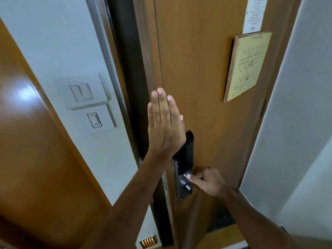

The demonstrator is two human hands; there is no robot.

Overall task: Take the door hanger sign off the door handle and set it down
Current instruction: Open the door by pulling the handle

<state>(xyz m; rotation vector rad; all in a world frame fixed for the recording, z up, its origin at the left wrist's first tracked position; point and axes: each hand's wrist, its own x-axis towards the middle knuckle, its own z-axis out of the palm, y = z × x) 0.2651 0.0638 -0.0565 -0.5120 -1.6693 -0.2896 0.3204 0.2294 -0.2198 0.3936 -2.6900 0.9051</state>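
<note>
The left hand (pixel 166 123) lies flat and wide open against the wooden door (pixel 197 69), near its edge, above the black lock body (pixel 185 155). The right hand (pixel 209 180) is curled around the door handle, which it hides, thumb at a small metal knob (pixel 186 175). No door hanger sign shows. Two switch plates (pixel 89 103) sit on the wall, one framed plan (pixel 248 65) on the door

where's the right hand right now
In the head view, the right hand is low and right of centre, thumb at a small knob on the black lock plate, below the flat left hand.
</note>
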